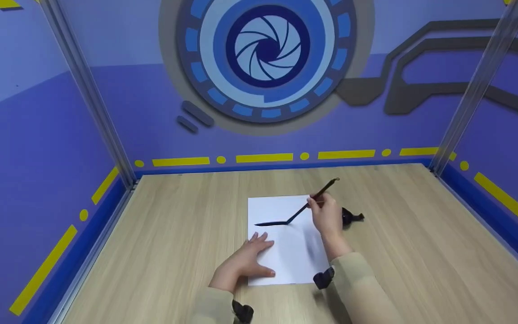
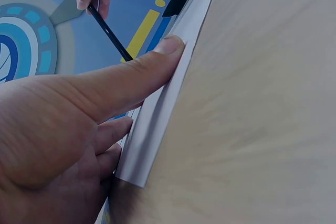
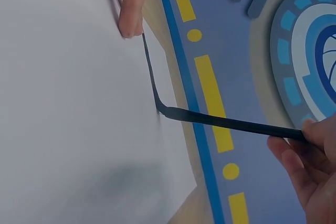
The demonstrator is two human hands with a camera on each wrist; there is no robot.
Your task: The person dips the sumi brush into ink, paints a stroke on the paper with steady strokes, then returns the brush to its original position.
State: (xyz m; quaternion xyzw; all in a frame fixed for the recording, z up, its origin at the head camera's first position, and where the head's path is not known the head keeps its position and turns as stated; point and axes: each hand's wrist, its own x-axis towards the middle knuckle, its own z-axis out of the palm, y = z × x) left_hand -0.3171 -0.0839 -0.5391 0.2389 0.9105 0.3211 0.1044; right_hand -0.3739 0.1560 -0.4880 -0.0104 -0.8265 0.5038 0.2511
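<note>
Pale wood [image 1: 182,216] bears white paper [image 1: 288,254], left hand [image 1: 251,258] splayed atop, right hand [image 1: 326,217] pinching a slender black brush [image 1: 299,212].

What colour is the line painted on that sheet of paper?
The painted line is black, showing best in the head view, whole against the white paper.

Purple walls [image 1: 124,103] with yellow dashes [image 1: 264,158] border a wood-grain table [image 1: 178,220].

The bare left grip [image 1: 251,260] lies palm-down, thumb [image 1: 264,271] spread wide, while the bare right grip [image 1: 328,218], raised farther forward, pinches.
</note>
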